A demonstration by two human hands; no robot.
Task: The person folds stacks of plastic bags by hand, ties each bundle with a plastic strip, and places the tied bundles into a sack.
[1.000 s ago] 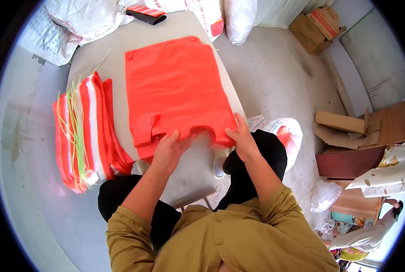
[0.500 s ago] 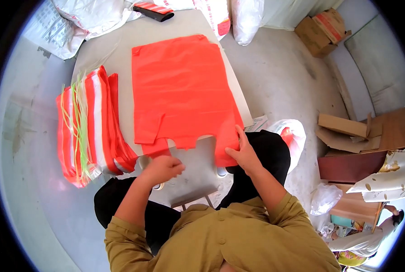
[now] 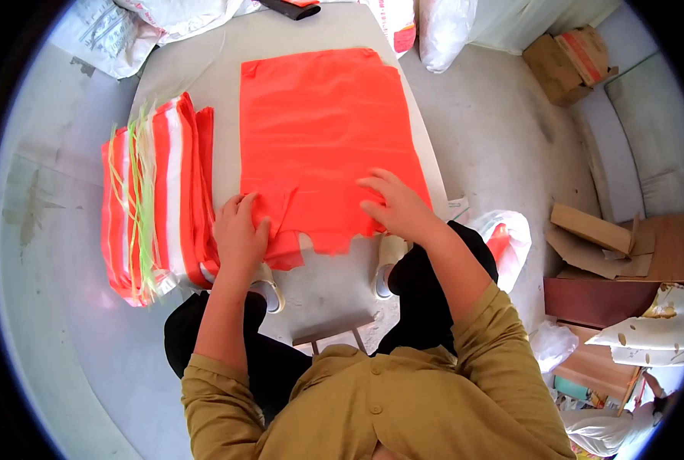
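A flat red fabric piece (image 3: 326,130), with cut-outs along its near edge, lies on the pale table (image 3: 223,84). At its near left corner is my left hand (image 3: 241,230), fingers apart, beside a folded-over flap. My right hand (image 3: 399,205) is spread over the near right part of the red fabric, its fingers apart. Left of the fabric stands a thick bundle of red and white striped pieces (image 3: 175,192), with green and pale strings (image 3: 136,199) lying over it. Neither hand visibly grips anything.
White sacks (image 3: 188,17) and a dark roll (image 3: 292,9) are at the table's far end. A white bag with red contents (image 3: 503,241) stands by my right knee. Cardboard boxes (image 3: 560,69) lie on the floor. Another person (image 3: 610,428) is at the lower right.
My right hand has let go of the fabric's near right corner and moved up over it. My left hand has moved forward to the left corner and opened. The view has shifted slightly.
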